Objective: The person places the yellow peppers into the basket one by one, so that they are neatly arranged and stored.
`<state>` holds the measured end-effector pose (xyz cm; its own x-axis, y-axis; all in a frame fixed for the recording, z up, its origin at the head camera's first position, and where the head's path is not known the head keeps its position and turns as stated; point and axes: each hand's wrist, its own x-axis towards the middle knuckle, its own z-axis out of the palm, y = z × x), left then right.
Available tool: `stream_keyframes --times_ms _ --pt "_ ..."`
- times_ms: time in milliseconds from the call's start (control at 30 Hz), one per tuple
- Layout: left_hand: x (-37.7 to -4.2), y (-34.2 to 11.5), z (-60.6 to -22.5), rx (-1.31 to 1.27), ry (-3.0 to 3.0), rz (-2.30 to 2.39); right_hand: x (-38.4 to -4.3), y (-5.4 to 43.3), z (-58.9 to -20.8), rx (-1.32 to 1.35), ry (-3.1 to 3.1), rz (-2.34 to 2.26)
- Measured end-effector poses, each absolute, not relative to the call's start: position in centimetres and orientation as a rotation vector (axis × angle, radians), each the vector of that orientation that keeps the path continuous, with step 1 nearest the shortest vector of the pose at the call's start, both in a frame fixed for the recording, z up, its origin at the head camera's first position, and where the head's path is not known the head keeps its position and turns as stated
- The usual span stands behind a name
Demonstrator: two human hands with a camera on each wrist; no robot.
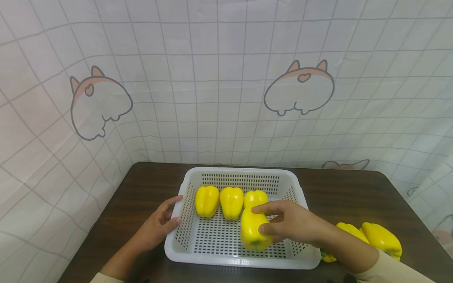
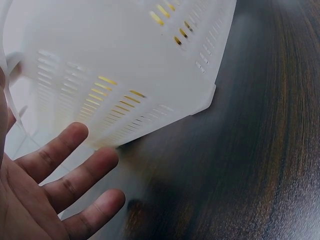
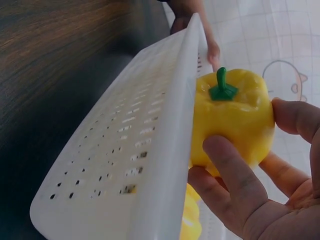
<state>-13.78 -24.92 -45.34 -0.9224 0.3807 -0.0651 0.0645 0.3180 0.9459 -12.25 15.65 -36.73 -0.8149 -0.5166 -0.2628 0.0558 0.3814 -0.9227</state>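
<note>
My right hand [image 1: 291, 222] holds a yellow bell pepper [image 1: 254, 232] over the right part of a white slotted plastic basket [image 1: 238, 262]. In the right wrist view, the thumb and fingers are around this pepper [image 3: 232, 125], and its green stem shows. Three more yellow bell peppers, one of them [image 1: 207, 201] at the left, stand in a row in the basket; the held one partly hides the rightmost. My left hand [image 1: 157, 222] touches the basket's left rim with thumb and index finger. In the left wrist view, its other fingers [image 2: 82, 177] stretch loosely beside the outer wall.
Several yellow bell peppers [image 1: 382, 239] lie right of the basket, partly hidden by my right forearm. The basket stands on a dark wood-grain table [image 1: 152, 184]. Behind and beside the table hangs a white grid-patterned cloth [image 1: 216, 98] with cartoon animal prints.
</note>
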Motion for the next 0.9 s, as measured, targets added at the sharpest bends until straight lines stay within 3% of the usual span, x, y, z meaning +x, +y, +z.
stream_keyframes --times_ms 900 --pt "-13.7 -25.0 -45.1 0.399 2.277 1.654 -12.2 12.0 -36.6 -0.425 2.16 -1.393"
